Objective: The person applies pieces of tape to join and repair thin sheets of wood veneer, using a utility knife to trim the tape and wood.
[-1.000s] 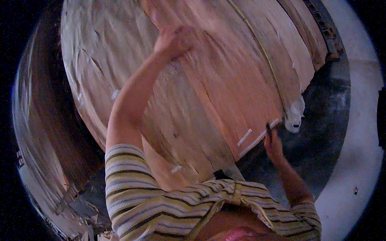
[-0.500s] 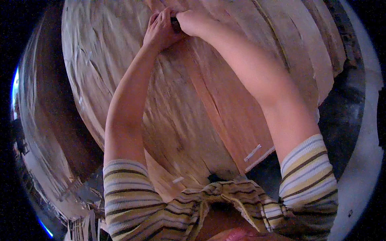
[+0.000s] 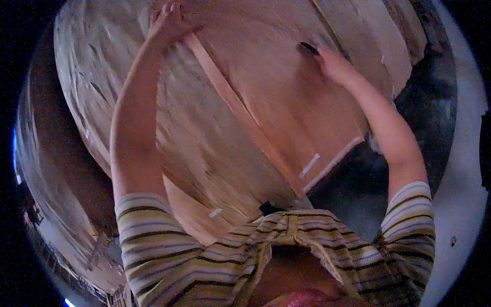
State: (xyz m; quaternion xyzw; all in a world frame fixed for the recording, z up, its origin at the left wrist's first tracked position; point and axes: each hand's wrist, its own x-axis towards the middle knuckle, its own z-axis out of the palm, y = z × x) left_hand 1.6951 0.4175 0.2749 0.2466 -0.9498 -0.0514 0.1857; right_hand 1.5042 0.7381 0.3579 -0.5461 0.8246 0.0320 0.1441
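A big stack of thin wood veneer sheets (image 3: 220,133) fills the middle of the view. On top lies a reddish sheet (image 3: 286,97) with a long narrow strip (image 3: 240,110) along its left edge. My left hand (image 3: 169,23) presses down on the far end of that strip, fingers closed on its edge. My right hand (image 3: 335,64) rests on the reddish sheet farther right and grips a small dark tool (image 3: 308,47) whose tip touches the wood. Short pale tape pieces (image 3: 310,165) sit near the sheet's front edge.
Dark floor (image 3: 358,189) shows at the right beyond the stack's edge, with a pale floor band (image 3: 460,194) farther out. More veneer sheets (image 3: 61,179) lie at the left. A small black object (image 3: 268,208) sits at the near edge, by my striped shirt.
My right hand went from the sheet's front edge up beside the left hand, then swung away to the right across the reddish sheet. The left hand stayed at the far end.
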